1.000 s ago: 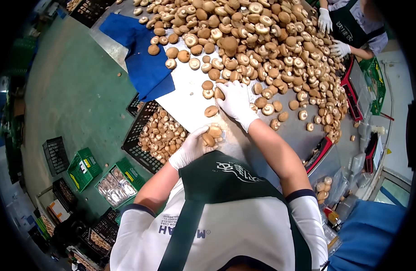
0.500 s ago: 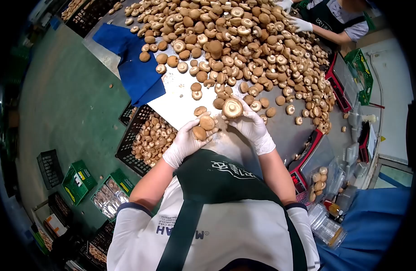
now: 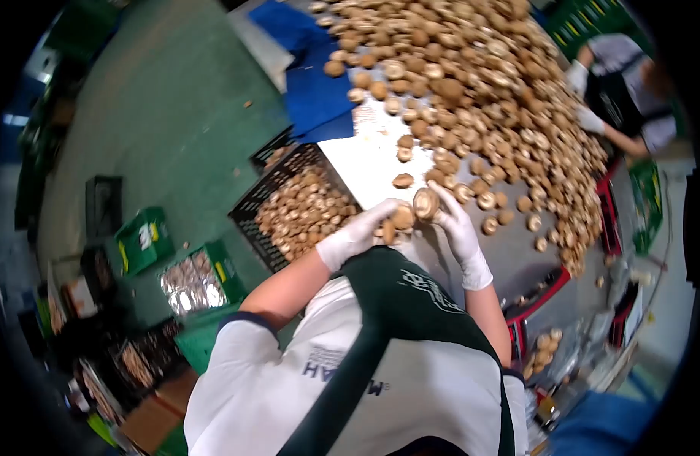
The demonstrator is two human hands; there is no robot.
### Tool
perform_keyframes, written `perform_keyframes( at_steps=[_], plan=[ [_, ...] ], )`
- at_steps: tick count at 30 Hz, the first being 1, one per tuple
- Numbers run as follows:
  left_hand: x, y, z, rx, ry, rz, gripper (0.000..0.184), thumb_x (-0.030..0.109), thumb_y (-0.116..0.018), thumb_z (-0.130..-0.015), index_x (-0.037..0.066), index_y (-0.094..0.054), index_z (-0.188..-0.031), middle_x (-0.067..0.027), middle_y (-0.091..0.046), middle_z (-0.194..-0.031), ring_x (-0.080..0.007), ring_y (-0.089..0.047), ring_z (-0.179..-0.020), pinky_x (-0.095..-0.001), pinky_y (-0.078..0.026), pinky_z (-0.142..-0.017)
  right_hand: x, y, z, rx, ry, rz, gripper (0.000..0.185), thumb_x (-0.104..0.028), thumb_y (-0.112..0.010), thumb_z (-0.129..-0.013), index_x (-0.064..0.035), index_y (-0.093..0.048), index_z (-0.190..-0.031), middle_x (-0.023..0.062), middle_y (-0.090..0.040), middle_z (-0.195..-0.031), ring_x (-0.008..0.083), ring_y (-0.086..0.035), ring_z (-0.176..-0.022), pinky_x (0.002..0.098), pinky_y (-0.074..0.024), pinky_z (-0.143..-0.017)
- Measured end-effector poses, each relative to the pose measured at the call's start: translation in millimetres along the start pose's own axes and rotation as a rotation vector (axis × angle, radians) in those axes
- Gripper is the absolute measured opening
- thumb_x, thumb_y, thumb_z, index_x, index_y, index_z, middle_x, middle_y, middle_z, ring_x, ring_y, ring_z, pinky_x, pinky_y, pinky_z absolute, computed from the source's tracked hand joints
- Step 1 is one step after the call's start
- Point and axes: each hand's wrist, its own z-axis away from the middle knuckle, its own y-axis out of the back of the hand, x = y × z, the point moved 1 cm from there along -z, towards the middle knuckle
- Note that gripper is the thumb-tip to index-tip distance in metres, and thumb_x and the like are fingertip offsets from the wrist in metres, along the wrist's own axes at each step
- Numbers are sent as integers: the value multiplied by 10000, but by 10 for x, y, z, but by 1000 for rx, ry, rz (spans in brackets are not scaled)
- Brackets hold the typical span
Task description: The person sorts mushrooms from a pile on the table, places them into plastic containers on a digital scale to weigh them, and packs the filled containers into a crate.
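My left hand (image 3: 360, 234), in a white glove, is closed around two brown-capped mushrooms (image 3: 402, 217) at the near edge of the table. Close beside it, my gloved right hand (image 3: 460, 234) grips a larger mushroom (image 3: 425, 204) with its pale underside partly turned up. A single mushroom (image 3: 403, 181) lies on the white part of the tabletop just beyond my hands. Further off, a big heap of mushrooms (image 3: 471, 99) spreads over the metal table (image 3: 460, 262).
A black crate (image 3: 242, 227) full of mushrooms stands left of the table. Blue cloth (image 3: 312, 95) hangs over the table's left edge. Across the heap, a co-worker (image 3: 620, 95) in white gloves works. Green crates (image 3: 146, 242) sit on the floor; a red-edged scale (image 3: 544, 296) is at right.
The view has swung, shifting the table and heap rightward. My hands have come closer together, and the right hand's mushroom is tilted more toward the left hand. Both keep their mushrooms.
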Motion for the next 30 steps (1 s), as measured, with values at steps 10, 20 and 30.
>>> perform_keyframes(
  at_steps=[10,20,30],
  plan=[
    [490,904,626,340,-471,111,468,534,-599,-908,132,-537,-1140,-114,-671,-1061,-194,-677,-828,-269,-495,-533,347,-522,-112,-68,19,454,563,-39,-609,-861,-50,-473,-1407,126,-514,-1330,138,-596,-890,263,-494,-840],
    [1175,1754,671,694,-383,166,525,536,-557,-940,131,-549,-1274,-80,-626,-1093,-218,-613,-891,-315,-532,-716,460,346,422,413,-107,737,238,-137,-625,-893,-54,-660,-1113,87,-671,-897,164,-628,-741,312,-507,-693],
    [472,102,9,84,-15,-189,438,402,-461,-1005,108,-483,-1328,-123,-631,-1183,-211,-653,-922,-304,-525,-674,448,732,-229,691,157,1195,319,-136,-671,-822,-137,-669,-1141,90,-605,-1091,300,-592,-1041,406,-489,-880]
  ],
)
